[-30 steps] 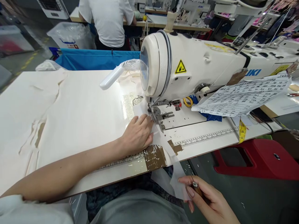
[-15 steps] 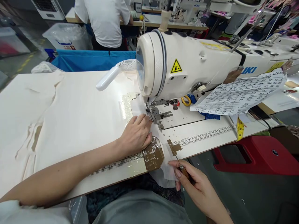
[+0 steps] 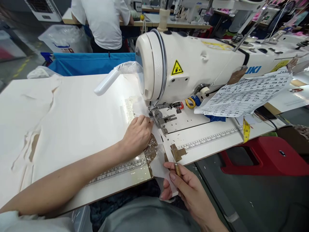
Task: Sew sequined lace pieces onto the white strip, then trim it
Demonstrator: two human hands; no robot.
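A thin, white, see-through piece of fabric (image 3: 160, 162) runs from the needle area of the sewing machine (image 3: 188, 58) down over the table's front edge. My left hand (image 3: 137, 135) is closed on the fabric just left of the presser foot (image 3: 156, 114), its fingers curled and the fingertips partly hidden. In front of the table edge, my right hand (image 3: 188, 187) grips an awl (image 3: 177, 169) with a wooden handle, its thin metal point angled up and away. The lower end of the fabric lies among the same hand's fingers.
Brown tape (image 3: 178, 152) and a printed ruler (image 3: 210, 138) mark the white table (image 3: 96, 106). Yellow-handled scissors (image 3: 190, 103) lie behind the needle area. A written sheet (image 3: 246, 93) hangs from the machine. A red stool (image 3: 270, 156) stands right; a person (image 3: 98, 22) sits beyond.
My right hand has moved left and turned, taking the fabric's lower end between its fingers while keeping the awl. The fabric has swung left. The left hand stays near the presser foot.
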